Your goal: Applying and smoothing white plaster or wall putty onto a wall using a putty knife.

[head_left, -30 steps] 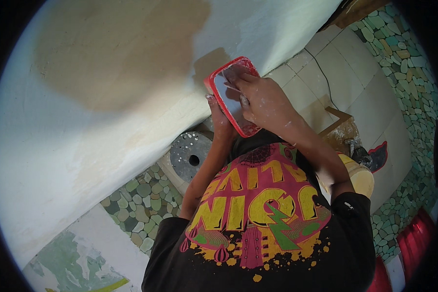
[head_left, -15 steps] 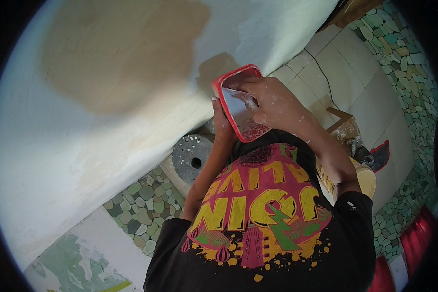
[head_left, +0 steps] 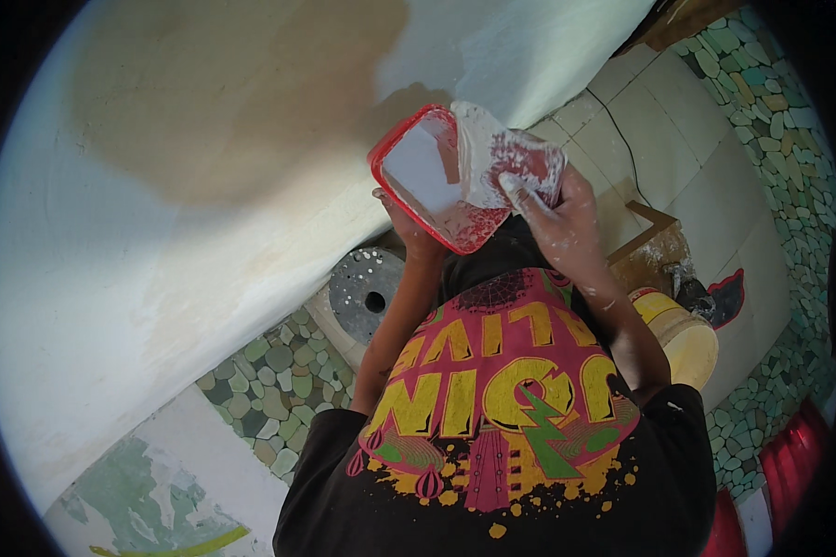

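Wall and floor: Plastered white wall, broad brownish areas darkening its upper part, curves down to meet pale floor tiles.
T-shirt: Nearest the camera, a black T-shirt printed in yellow, magenta and green covers the worker's torso.
Right hand: Smeared with white, the right hand grips a putty scraper, thumb pressed on the near face and fingers mostly hidden behind.
Scraper: White compound coats the broad blade, tilted over the tub's right side; whether it touches the rim cannot be told.
Tub: Held in front of the chest, a red rectangular tub tips its opening toward the camera, white paste inside and streaks along its wall.
Left hand: Closed around the tub's lower left side, the left hand supports it; its fingers are partly out of sight.
Below: A speckled gray disc with a dark center hole sits near the wall's foot, left of a yellow bucket.
Beyond: A brown box stands near a thin black cable; green pebble mosaic borders the tiles.
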